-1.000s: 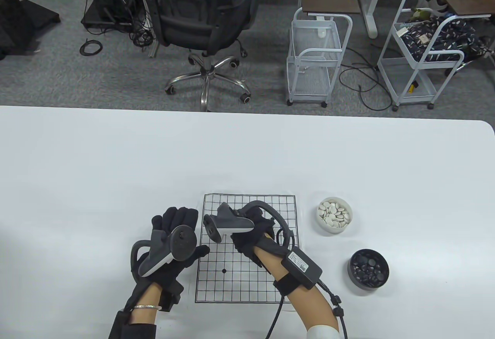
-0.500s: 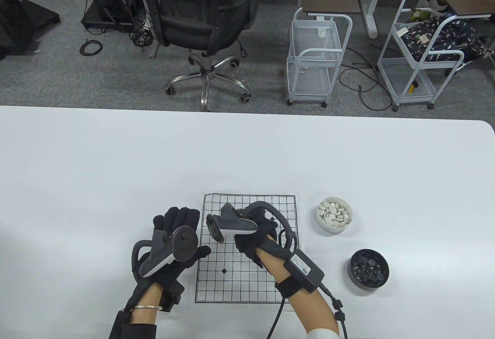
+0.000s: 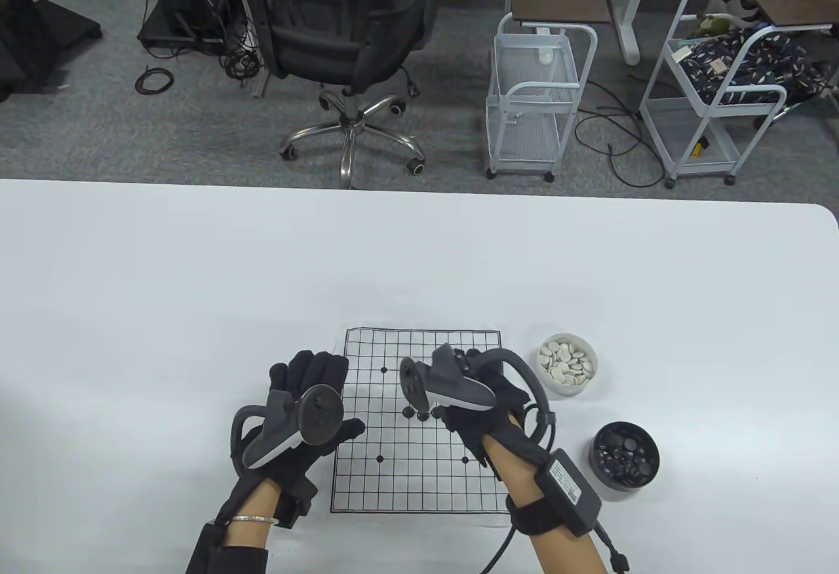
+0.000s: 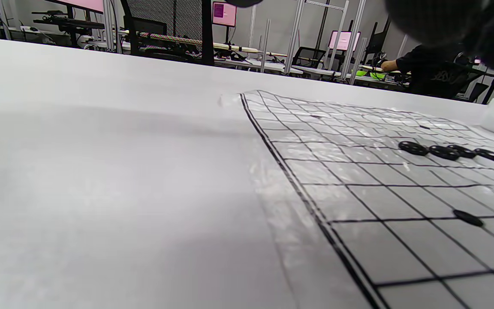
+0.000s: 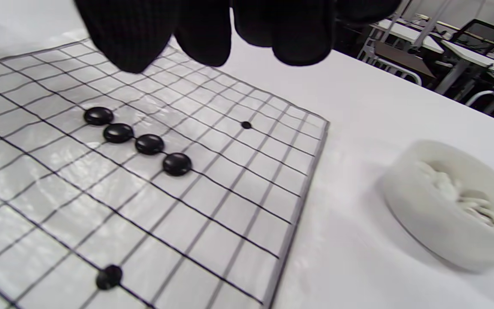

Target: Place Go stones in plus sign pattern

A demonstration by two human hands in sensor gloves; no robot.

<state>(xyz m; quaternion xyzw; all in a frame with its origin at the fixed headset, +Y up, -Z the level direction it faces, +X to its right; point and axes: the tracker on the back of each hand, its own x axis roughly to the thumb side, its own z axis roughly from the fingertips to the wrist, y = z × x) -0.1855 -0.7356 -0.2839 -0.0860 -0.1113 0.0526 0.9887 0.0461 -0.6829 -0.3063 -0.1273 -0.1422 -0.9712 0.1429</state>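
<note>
My right hand [image 3: 482, 413] hangs over the right half of the board [image 3: 367, 469], its tracker [image 3: 446, 387] on top. In the right wrist view my fingers [image 5: 204, 30] hang down loosely curled from the top edge, above the grid and off it. I see no stone between them, though the fingertips are partly out of view, so I cannot tell for sure that they hold nothing.

Four black stones [image 5: 137, 141] lie in one straight row on the board, each on a line crossing, each touching or nearly touching the next. In the table view only two of them [image 3: 414, 413] show beside my right tracker; the rest of the row is hidden under it. The printed dots [image 5: 246, 125] on the grid are marks, not stones.

My left hand [image 3: 305, 417] rests at the board's left edge, fingers spread flat and pointing away from me, thumb lying over the edge of the grid. It holds nothing.

The white bowl [image 3: 567, 387] of white stones sits on the bench [image 3: 196, 272] just right of the board's far corner. The dark bowl [image 3: 626, 476] of black stones stands nearer me, close to the white one and apart from the board.
</note>
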